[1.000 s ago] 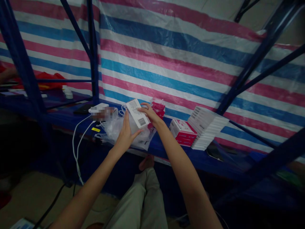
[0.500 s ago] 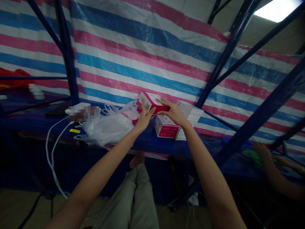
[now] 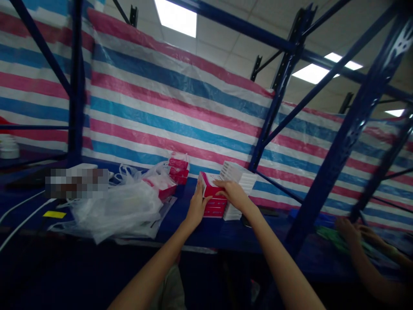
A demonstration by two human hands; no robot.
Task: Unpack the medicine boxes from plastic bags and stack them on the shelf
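Note:
Both my hands are closed around a red and white carton (image 3: 211, 189), one on each side. My left hand (image 3: 195, 207) grips its left side, and my right hand (image 3: 235, 194) grips the right, fingers over the top edge. Directly beneath, red cartons (image 3: 214, 208) stand stacked on the blue shelf (image 3: 180, 230); the held carton is at the top of this pile, and whether it rests there fully I cannot tell. Just right of and behind the pile rises a stack of thin white boxes (image 3: 240, 181).
White plastic bags (image 3: 119, 211) spread over the shelf at left, with more red cartons (image 3: 179, 168) behind. White cables (image 3: 26, 221) and a yellow label (image 3: 54, 214) lie farther left. Blue rack posts (image 3: 342, 137) stand at right. Another person's hands (image 3: 350, 232) touch green material (image 3: 334, 239).
My hands have brought the carton down from above the shelf onto the red pile. The camera has tilted up, showing more ceiling.

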